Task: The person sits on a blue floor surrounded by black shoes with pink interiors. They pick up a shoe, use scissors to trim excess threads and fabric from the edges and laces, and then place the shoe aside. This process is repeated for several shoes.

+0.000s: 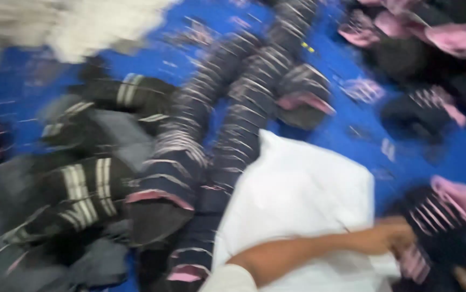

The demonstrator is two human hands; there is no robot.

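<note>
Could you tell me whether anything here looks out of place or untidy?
Nothing looks damaged, though the picture is blurred. Dark striped socks lie in loose heaps over the blue surface, and a white bag lies among them. One hand reaches to a pink-cuffed sock.

A blue sheet (346,70) covers the ground, blurred throughout.

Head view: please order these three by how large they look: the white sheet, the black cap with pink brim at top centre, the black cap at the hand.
1. white sheet
2 and 3. top-centre cap and cap at the hand: alike; blur and nearness leave it unsure.
</note>
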